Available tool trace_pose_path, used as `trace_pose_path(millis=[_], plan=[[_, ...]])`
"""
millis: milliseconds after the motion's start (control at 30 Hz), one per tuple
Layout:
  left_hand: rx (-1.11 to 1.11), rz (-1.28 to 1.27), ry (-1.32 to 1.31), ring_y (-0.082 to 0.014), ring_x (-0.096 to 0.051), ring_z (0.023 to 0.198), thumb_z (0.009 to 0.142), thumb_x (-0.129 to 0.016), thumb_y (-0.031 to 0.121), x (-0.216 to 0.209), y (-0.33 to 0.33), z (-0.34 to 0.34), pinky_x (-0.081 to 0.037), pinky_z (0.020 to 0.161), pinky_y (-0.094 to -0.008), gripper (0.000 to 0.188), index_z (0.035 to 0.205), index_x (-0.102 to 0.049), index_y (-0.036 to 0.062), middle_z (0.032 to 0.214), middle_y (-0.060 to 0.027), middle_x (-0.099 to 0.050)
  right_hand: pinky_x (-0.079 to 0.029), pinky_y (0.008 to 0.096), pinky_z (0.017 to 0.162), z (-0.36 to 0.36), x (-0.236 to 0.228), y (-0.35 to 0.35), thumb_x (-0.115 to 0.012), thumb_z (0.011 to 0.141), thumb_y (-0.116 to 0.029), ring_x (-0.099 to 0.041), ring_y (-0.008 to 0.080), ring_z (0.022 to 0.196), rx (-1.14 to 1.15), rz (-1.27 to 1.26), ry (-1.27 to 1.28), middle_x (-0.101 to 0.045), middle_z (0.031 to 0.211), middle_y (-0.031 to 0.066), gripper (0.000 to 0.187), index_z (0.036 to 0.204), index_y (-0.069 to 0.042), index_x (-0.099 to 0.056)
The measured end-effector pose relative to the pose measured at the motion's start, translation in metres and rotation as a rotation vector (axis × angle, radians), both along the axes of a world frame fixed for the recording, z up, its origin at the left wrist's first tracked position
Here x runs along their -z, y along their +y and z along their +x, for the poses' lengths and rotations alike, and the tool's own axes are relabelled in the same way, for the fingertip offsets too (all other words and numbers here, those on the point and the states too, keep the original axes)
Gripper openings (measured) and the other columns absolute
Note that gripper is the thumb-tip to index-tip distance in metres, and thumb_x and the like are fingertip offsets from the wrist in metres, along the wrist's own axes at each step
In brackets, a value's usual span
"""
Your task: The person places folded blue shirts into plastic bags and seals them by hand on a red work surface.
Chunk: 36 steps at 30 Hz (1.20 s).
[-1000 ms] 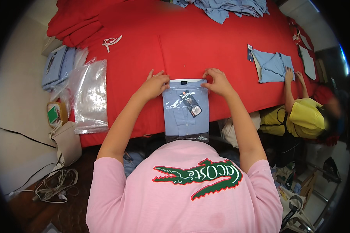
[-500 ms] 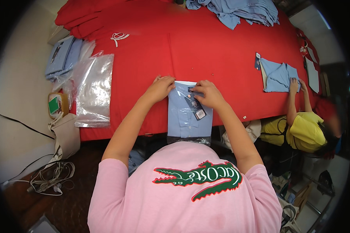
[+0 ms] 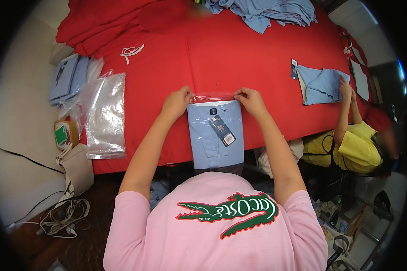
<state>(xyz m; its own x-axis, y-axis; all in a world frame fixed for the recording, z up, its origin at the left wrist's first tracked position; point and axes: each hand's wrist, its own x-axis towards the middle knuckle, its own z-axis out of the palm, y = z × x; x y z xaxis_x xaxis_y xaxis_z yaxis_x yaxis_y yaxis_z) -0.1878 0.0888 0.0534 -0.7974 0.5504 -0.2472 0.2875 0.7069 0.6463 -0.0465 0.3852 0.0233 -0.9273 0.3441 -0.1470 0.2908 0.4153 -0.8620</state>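
Observation:
A folded light blue shirt (image 3: pixel 203 140) lies inside a clear plastic bag (image 3: pixel 215 96) at the table's near edge, collar away from me. On the shirt rests a dark blue hang tag (image 3: pixel 223 131) with a white label. My left hand (image 3: pixel 178 101) pinches the bag's far left corner. At its far right corner my right hand (image 3: pixel 251 102) pinches the film too. Between both hands the bag's edge is stretched straight, a little beyond the collar. The near end of the bag hangs toward my body.
Left lie clear bags (image 3: pixel 106 113), bagged folded shirts (image 3: pixel 68 79) and white tape (image 3: pixel 132 52). A pile of blue shirts (image 3: pixel 276 11) sits at the far edge. A co-worker in yellow (image 3: pixel 357 147) handles another blue shirt (image 3: pixel 321 86) at right. Cords (image 3: pixel 61 214) are on the floor.
My right hand has moved from the collar and tag to the bag's right corner. The film's far edge is now pulled out past the collar, and the tag shows fully.

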Motion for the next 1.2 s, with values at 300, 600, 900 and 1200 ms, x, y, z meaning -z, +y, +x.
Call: trace_pose_path(millis=[300, 600, 900, 1200], plan=[[0.167, 0.397, 0.901, -0.0301, -0.074, 0.096, 0.095, -0.078, 0.012, -0.235, -0.046, 0.014, -0.056, 0.085, -0.0425, 0.009, 0.098, -0.073, 0.0048, 0.097, -0.0084, -0.078, -0.056, 0.0295, 0.077, 0.000, -0.253, -0.025, -0.078, 0.092, 0.002, -0.071, 0.0164, 0.090, -0.130, 0.336, 0.712, -0.075, 0.098, 0.0061, 0.014, 0.104, -0.004, -0.083], [0.265, 0.241, 0.847, -0.0312, -0.072, 0.108, 0.088, -0.085, 0.015, -0.137, -0.103, 0.100, -0.055, 0.098, -0.0458, 0.017, 0.098, -0.076, 0.0036, 0.104, -0.0084, -0.077, -0.055, 0.0414, 0.085, 0.072, -0.148, -0.066, -0.076, 0.083, -0.001, -0.068, 0.0272, 0.091, -0.434, 0.811, 0.617, -0.071, 0.093, 0.0057, 0.020, 0.101, -0.008, -0.081], [0.206, 0.064, 0.376, -0.0297, -0.066, 0.130, 0.093, -0.077, 0.020, -0.012, -0.102, 0.136, -0.046, 0.118, -0.0499, 0.045, 0.137, -0.071, 0.0116, 0.139, -0.0111, -0.070, -0.050, 0.0462, 0.107, 0.153, -0.034, -0.131, -0.073, 0.088, -0.007, -0.066, 0.0317, 0.120, -0.544, 0.609, 0.293, -0.070, 0.124, 0.0126, 0.035, 0.122, -0.006, -0.074], [0.435, -0.006, 0.794, -0.0320, -0.046, 0.152, 0.089, -0.075, 0.014, 0.033, -0.006, 0.080, -0.028, 0.130, -0.0606, 0.068, 0.154, -0.056, 0.0151, 0.160, -0.0121, -0.052, -0.043, 0.0489, 0.118, 0.122, 0.011, -0.146, -0.072, 0.091, -0.013, -0.062, 0.0298, 0.133, -0.647, 0.750, 0.191, -0.067, 0.139, 0.0132, 0.046, 0.135, -0.003, -0.069]])
